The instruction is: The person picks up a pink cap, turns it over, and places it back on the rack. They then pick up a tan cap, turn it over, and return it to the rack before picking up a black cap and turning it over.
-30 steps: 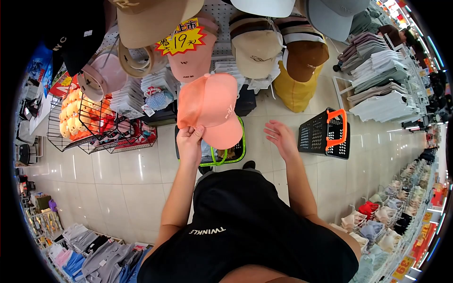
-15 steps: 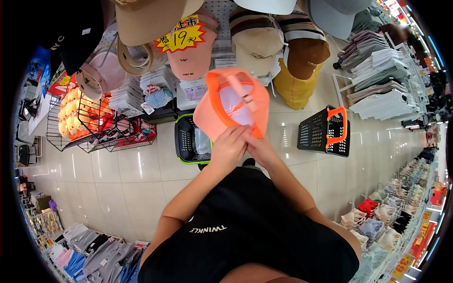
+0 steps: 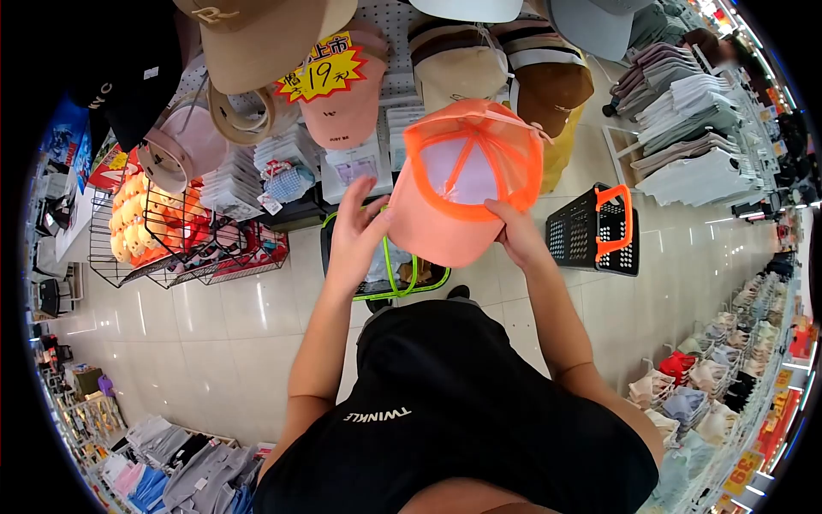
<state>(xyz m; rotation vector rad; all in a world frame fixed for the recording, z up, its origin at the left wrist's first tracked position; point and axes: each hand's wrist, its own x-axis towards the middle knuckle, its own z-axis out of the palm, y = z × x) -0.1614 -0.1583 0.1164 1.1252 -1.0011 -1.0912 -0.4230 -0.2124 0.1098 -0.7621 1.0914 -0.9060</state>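
Scanning from my distant station, I find yellow toys (image 3: 135,224) by the left edge, then free room before the left hand (image 3: 351,236), released, fingers apart; whether its thumb touches the pink cap (image 3: 454,227) I cannot tell. A green-rimmed basket (image 3: 372,296) sits lower. The right hand (image 3: 521,238) grips the cap at the brim's right side, inside facing up. A black basket (image 3: 574,236) appears just rightward. Glossy tiles (image 3: 231,325) spread from grey clothes (image 3: 193,471) at lower left to white garments (image 3: 698,176) at right.

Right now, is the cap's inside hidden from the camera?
No: the cap, held by the right hand, plainly shows its pale lining.
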